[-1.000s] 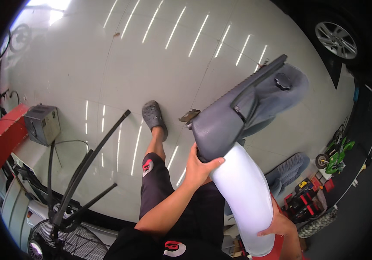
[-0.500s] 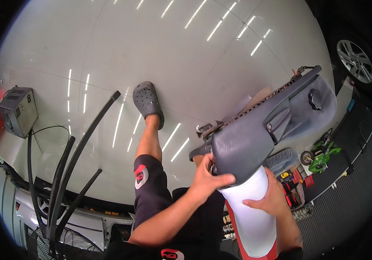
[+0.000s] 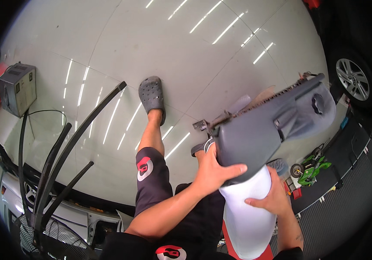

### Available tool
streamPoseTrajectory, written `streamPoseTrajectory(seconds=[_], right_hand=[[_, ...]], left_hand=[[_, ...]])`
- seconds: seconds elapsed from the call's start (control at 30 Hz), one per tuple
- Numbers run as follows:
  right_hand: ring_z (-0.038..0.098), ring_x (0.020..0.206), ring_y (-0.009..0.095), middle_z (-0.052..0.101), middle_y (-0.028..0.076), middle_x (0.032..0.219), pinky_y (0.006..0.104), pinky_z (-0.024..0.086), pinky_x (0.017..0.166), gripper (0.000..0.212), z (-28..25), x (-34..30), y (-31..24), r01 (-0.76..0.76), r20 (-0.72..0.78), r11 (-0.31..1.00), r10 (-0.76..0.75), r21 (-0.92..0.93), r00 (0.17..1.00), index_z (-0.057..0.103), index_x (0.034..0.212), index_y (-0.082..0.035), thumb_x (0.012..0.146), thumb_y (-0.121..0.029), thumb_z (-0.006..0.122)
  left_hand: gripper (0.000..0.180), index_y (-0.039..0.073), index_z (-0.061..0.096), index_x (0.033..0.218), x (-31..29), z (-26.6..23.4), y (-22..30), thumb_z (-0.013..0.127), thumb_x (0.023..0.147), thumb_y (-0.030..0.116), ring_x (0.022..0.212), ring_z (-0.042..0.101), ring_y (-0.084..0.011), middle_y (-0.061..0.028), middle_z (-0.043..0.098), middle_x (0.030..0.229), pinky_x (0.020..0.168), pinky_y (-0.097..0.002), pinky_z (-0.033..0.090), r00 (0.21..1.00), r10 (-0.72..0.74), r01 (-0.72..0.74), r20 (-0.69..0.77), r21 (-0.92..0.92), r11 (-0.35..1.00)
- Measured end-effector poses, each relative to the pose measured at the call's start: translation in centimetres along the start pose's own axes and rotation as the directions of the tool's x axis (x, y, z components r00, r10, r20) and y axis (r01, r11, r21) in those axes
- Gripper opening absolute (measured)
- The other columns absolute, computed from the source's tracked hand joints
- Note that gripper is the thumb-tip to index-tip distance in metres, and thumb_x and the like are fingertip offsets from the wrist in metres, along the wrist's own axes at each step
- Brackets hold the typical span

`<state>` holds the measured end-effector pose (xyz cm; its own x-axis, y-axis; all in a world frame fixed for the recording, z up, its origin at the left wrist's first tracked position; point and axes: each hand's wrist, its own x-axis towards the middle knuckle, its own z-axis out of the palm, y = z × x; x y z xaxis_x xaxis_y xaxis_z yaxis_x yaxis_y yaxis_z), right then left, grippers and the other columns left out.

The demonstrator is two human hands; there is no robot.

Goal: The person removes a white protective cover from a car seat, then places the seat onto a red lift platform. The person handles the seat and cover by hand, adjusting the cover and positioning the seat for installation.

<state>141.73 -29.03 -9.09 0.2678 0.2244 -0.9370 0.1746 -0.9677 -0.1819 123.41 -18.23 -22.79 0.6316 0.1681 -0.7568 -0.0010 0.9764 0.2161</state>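
Observation:
A long dark grey padded piece (image 3: 249, 149), looking like part of a car seat, slants up to the right in front of me. It has a black knob (image 3: 317, 104) on its side and a dark toothed strip along its upper edge. My left hand (image 3: 214, 171) grips its near left corner, thumb lying across the lower face and fingers hidden behind the edge. Below and touching it is a smooth white piece (image 3: 249, 221), fine-ribbed near the top. My right hand (image 3: 272, 195) grasps the white piece's right side, its thumb on the front and fingers partly hidden.
Something red (image 3: 230, 240) shows under the white piece. Black curved bars (image 3: 77, 130) and a fan (image 3: 60, 234) stand at left, near a grey metal box (image 3: 17, 89). A green toy motorbike (image 3: 314, 169) and a car wheel (image 3: 353, 80) are at right.
The view has shifted a little. My left hand sits slightly higher, its thumb further right across the grey piece. The right hand keeps its hold on the white piece.

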Motion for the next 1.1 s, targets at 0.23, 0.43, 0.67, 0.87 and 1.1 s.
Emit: streamPoseTrajectory(seconds=[0.23, 0.43, 0.67, 0.87, 1.1], right_hand=[[0.066, 0.121, 0.042, 0.063, 0.021, 0.132, 0.0499, 0.054, 0.102, 0.111, 2.3, -2.4, 3.9, 0.110, 0.079, 0.972, -0.096, -0.207, 0.992, 0.047, 0.146, -0.003, 0.054, -0.032, 0.102], [0.064, 0.124, 0.043, 0.061, 0.022, 0.136, 0.0516, 0.054, 0.101, 0.105, 3.4, -3.4, 7.5, 0.132, 0.073, 0.968, -0.119, -0.213, 0.990, 0.051, 0.143, -0.004, 0.055, -0.031, 0.101], [0.065, 0.122, 0.043, 0.062, 0.021, 0.134, 0.0513, 0.055, 0.100, 0.100, 4.1, -3.4, 10.1, 0.143, 0.057, 0.971, -0.134, -0.192, 0.989, 0.054, 0.139, -0.005, 0.054, -0.030, 0.102], [0.067, 0.117, 0.042, 0.066, 0.020, 0.129, 0.0501, 0.055, 0.098, 0.096, 4.2, -3.7, 11.7, 0.120, 0.059, 0.971, -0.110, -0.205, 0.992, 0.058, 0.134, -0.005, 0.054, -0.031, 0.103], [0.069, 0.114, 0.040, 0.070, 0.018, 0.120, 0.0487, 0.055, 0.098, 0.092, 4.4, -3.1, 12.4, 0.238, 0.082, 0.948, -0.226, -0.211, 0.971, 0.061, 0.131, -0.004, 0.054, -0.031, 0.103]], left_hand=[[0.068, -0.005, 0.053, 0.138, -6.5, 0.9, -2.6, 0.088, 0.084, 0.017, 0.119, 0.062, -0.0197, -0.0130, 0.065, 0.129, 0.106, -0.0362, 0.049, 0.997, -0.053, 0.055, -0.050, 0.039, 0.998], [0.059, -0.003, 0.057, 0.138, -8.7, 1.8, -7.3, 0.083, 0.090, 0.018, 0.113, 0.063, -0.0183, -0.0118, 0.066, 0.126, 0.098, -0.0346, 0.053, 0.986, -0.023, 0.004, -0.164, -0.116, 0.993], [0.084, -0.002, 0.055, 0.142, -9.5, 0.2, -6.4, 0.095, 0.078, 0.036, 0.137, 0.050, -0.0300, -0.0198, 0.050, 0.148, 0.116, -0.0434, 0.041, 0.993, 0.059, -0.009, -0.106, 0.421, 0.907], [0.115, 0.002, 0.035, 0.159, -9.3, -0.3, -5.4, 0.098, 0.071, 0.040, 0.145, 0.042, -0.0367, -0.0228, 0.040, 0.157, 0.122, -0.0449, 0.035, 0.999, -0.006, -0.023, 0.043, 0.644, 0.765], [0.093, 0.001, 0.040, 0.156, -8.7, -3.2, -4.1, 0.088, 0.077, 0.013, 0.143, 0.046, -0.0351, -0.0196, 0.051, 0.151, 0.121, -0.0428, 0.036, 0.939, -0.272, 0.092, 0.210, 0.607, 0.789]])
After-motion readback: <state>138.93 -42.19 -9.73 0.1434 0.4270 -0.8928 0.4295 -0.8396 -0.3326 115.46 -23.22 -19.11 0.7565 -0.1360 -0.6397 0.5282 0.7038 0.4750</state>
